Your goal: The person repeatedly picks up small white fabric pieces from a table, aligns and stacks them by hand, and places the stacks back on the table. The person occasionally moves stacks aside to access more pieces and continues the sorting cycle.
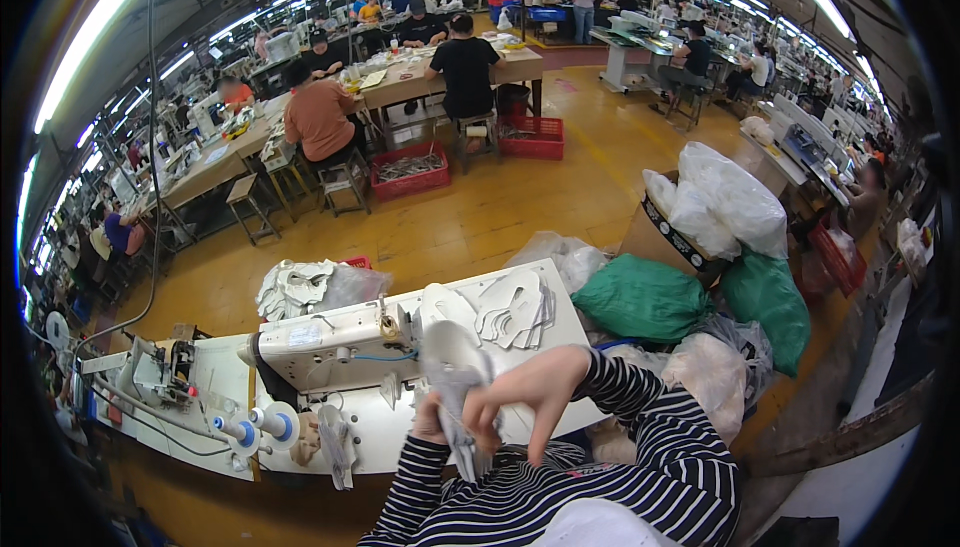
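Observation:
My left hand (429, 421) grips a grey and white shoe upper piece (455, 372), held upright in front of my chest and smeared by motion. From the right, my right hand (535, 389) pinches the same piece low down, its thumb apart from the other fingers. Just beyond both hands is a white sewing machine (325, 352) on a white table (385, 447). Flat white cut pieces (515, 312) lie stacked at the table's far right. More grey pieces (337, 445) hang over its near edge, left of my hands.
Two thread cones (275, 425) stand left of the machine. White pieces (295, 287) are heaped behind it. Green sacks (640, 299) and a carton (660, 237) with white plastic bags crowd the right. Farther off, people sit at long benches (400, 87) beside red crates (410, 169).

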### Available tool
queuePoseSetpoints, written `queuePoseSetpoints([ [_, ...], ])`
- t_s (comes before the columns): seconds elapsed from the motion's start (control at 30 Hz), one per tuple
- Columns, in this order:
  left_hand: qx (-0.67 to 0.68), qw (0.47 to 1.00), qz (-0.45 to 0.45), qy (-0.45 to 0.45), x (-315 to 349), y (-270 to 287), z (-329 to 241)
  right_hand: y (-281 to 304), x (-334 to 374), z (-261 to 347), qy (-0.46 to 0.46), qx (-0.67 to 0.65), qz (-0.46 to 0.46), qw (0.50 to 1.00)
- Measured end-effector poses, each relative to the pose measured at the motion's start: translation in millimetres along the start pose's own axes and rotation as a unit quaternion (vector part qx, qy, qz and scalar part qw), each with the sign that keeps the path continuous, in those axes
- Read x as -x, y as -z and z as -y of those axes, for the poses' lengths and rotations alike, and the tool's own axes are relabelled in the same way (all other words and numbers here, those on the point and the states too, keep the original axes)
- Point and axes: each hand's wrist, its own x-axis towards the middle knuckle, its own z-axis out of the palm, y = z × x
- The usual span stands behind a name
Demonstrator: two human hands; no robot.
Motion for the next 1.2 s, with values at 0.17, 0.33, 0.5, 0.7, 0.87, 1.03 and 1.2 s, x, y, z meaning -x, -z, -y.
queuePoseSetpoints([
  [0.17,-0.014,0.968,0.082,-0.236,36,7,-38,17,87,-35,0.027,-0.14,-0.227,0.963],
  [0.33,0.118,0.907,0.292,-0.281,42,-8,-47,0,92,-92,0.363,-0.396,-0.205,0.818],
  [0.5,0.061,0.899,0.367,-0.23,36,-41,-21,18,22,-118,0.324,-0.508,-0.547,0.582],
  [0.7,-0.058,0.951,0.283,-0.105,49,-76,-15,-32,-25,-99,0.073,-0.2,-0.388,0.897],
  [0.87,-0.26,0.953,0.154,-0.005,61,-81,-22,-1,5,-74,-0.073,-0.244,-0.214,0.943],
  [1.03,-0.328,0.935,0.063,0.118,58,-84,-20,20,-7,-46,0.014,-0.06,-0.174,0.983],
  [1.2,-0.341,0.937,-0.059,-0.04,43,-82,5,-16,-15,-22,0.086,0.389,-0.161,0.903],
])
